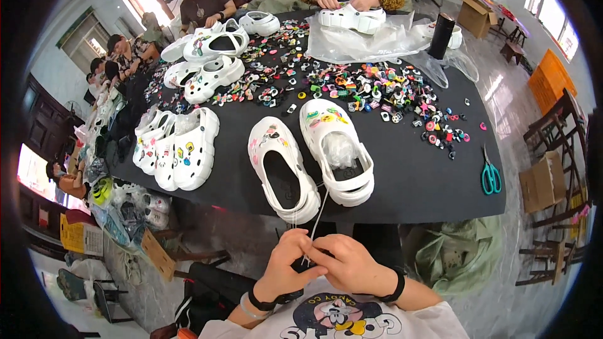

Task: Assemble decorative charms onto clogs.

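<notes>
Here, your left hand and right hand meet just off the near edge of the dark surface, below the heels of two white clogs. Each grip is pinching the thin white cord between thumb and fingers; exactly how the fingertips overlap, you cannot tell. The cord slants up and slightly to your right, from your fingers to the gap between the heels, and finer strands rise by the left clog's heel.

The left clog and right clog stand side by side on the surface, soles down. Their toes point away from you and a little to your left, so both long axes run roughly lengthwise from you, heels nearest. Colourful charms dot both toes, and clear plastic is stuffed in the right one.

As for writing, your white shirt carries a cartoon print with dark lettering; marks on the loose charms are too small to read. Teal-handled scissors lie at the surface's right end, blades away from you.
</notes>
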### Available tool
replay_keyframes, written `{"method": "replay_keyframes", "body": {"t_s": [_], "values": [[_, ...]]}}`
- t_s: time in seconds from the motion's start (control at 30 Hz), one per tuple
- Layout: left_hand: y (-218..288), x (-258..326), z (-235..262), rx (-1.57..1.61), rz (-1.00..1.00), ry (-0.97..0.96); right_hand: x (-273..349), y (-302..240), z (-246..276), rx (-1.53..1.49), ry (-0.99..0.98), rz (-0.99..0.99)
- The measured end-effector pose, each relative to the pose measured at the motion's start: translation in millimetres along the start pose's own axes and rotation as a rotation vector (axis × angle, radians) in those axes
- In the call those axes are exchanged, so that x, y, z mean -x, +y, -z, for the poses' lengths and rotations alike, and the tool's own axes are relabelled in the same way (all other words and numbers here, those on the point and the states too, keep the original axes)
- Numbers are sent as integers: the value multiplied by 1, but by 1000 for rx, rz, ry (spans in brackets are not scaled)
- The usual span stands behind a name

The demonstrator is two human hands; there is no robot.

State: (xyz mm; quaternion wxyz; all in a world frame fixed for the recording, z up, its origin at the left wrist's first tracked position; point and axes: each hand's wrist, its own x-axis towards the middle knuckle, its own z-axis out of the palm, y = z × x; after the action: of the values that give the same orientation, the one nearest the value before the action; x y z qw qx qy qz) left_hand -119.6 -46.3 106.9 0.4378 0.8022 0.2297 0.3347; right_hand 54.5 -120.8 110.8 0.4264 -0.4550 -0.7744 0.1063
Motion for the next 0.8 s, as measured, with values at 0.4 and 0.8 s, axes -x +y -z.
{"method": "replay_keyframes", "body": {"t_s": [0.4,0.8], "values": [[-6,-3,11,-21,-97,108,80,87,122,412,569,-602],[-12,7,8,-126,-48,110,254,210,234,869,610,-1086]]}}
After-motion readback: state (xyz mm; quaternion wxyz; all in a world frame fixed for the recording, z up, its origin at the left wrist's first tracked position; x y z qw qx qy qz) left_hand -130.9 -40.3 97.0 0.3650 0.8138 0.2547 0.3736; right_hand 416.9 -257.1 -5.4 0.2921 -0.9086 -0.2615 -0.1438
